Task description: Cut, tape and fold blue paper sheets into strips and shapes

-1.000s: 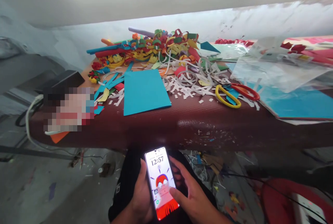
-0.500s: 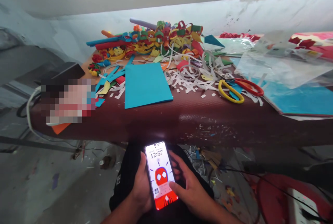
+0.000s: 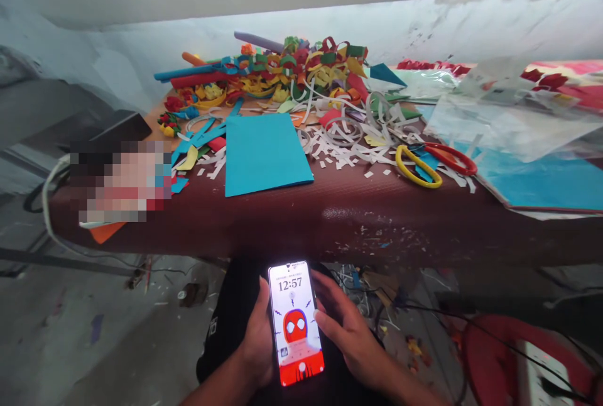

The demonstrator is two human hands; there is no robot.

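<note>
Below the table's front edge, over my lap, is a smartphone (image 3: 295, 318) with its screen lit, showing 12:57 and a red masked-head picture. My left hand (image 3: 260, 334) grips its left side, the thumb along the edge and the other fingers hidden beneath. At the opposite side, my right hand (image 3: 346, 324) closes on the phone, thumb tip at the right edge and fingers bent partly behind it. A folded blue paper sheet (image 3: 267, 154) lies on the table beyond the phone. Right of the sheet rest scissors (image 3: 436, 164) with one yellow and one red handle.
White paper scraps (image 3: 339, 148) litter the brown tabletop (image 3: 282, 220). Colourful paper chains (image 3: 287, 66) are heaped at the back. Plastic-wrapped blue paper (image 3: 541, 173) lies at the right. A power strip (image 3: 541, 371) sits on a red stool (image 3: 487, 356), with cables running across.
The phone has shifted slightly right and turned more upright. My right thumb has moved off the screen to its right edge. The table items look the same.
</note>
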